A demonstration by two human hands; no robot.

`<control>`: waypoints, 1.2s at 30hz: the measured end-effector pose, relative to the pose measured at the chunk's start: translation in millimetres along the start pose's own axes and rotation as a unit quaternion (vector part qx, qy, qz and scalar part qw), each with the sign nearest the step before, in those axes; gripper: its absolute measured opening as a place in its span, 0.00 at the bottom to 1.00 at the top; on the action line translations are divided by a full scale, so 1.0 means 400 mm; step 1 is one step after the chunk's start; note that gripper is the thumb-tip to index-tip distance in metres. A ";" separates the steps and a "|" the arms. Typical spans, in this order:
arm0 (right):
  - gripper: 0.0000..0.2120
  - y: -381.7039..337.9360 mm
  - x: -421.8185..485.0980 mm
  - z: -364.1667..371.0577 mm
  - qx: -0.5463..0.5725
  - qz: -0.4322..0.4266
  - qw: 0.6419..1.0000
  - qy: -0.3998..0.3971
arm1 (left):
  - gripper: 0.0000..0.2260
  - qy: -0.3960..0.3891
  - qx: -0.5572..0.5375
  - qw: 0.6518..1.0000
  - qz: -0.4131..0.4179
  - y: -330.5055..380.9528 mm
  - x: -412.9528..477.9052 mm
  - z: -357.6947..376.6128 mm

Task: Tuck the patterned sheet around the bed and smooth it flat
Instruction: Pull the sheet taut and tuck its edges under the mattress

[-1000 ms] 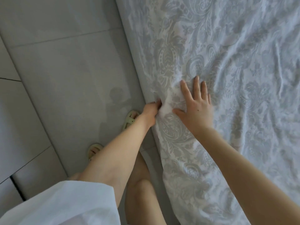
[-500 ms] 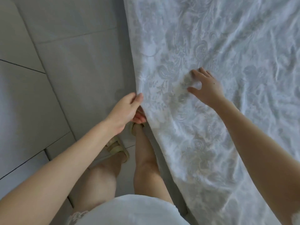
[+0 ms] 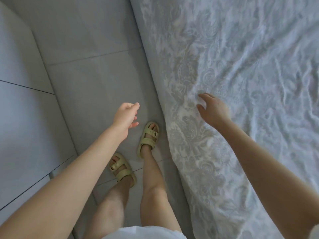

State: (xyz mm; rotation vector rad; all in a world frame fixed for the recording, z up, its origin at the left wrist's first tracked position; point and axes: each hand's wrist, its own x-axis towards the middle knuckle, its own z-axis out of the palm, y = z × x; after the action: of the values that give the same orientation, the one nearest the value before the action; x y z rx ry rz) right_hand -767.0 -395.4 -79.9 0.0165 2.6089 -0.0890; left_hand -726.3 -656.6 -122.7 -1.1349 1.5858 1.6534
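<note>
Wrinkled patterned sheet [image 3: 241, 69] on bed [image 3: 148, 52]

Creased matt cloth sheet [image 3: 233, 83]; smooth tiles [image 3: 86, 40]

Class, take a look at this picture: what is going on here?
A person in sandals stands beside a bed. Their right hand rests on the patterned sheet near the bed's edge, while the left hand hangs free over the tiled floor, holding nothing. The sheet's top is wrinkled, not yet smoothed.
</note>
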 end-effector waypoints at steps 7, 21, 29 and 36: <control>0.28 -0.051 0.081 -0.034 -0.036 0.091 0.995 -0.014 | 0.05 0.034 0.010 0.998 0.051 0.207 0.050 0.085; 0.17 -0.340 0.528 -0.469 0.084 -0.038 0.995 0.035 | 0.05 0.113 -0.093 0.985 0.091 0.775 0.237 -0.044; 0.21 -0.571 0.912 -0.677 0.104 -0.014 0.993 0.055 | 0.12 0.087 -0.068 0.992 0.066 1.108 0.489 -0.214; 0.20 -0.711 1.194 -0.804 0.021 -0.009 0.996 0.084 | 0.13 0.094 -0.023 0.994 0.049 1.340 0.670 -0.310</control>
State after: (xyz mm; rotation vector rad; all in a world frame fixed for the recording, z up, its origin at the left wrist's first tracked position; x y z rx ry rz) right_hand -1349.9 -660.3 -28.0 0.0162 2.7752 -0.1550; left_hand -1292.2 -886.7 -84.5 -1.2874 1.7530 1.6938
